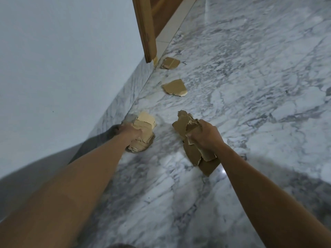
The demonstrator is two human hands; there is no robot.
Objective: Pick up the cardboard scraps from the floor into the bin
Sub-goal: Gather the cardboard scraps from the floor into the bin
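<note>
— So, where are the cardboard scraps at this moment?

— Split up. The right hand (206, 136) has its fingers curled tight round a bunch of torn brown pieces (192, 140), which stick out above and below the fist and are held just above the marble floor (250, 86). The left hand (131, 131) is down at the foot of the wall (62, 59), fingers closed over a small pile of scraps (143, 133) that lies against the marble skirting.

— Is that pile lifted?

— I cannot tell; its lower edge looks to be touching the floor, with a paler piece showing just beyond the knuckles.

— Anything left lying loose?

— Two pieces, farther along the same wall. One flat scrap (174, 87) lies alone on the floor, well apart from both hands. The farthest scrap (170, 63) sits just beside the base of a wooden door frame (145, 29).

— And the bin?

— It does not show in this view.
</note>
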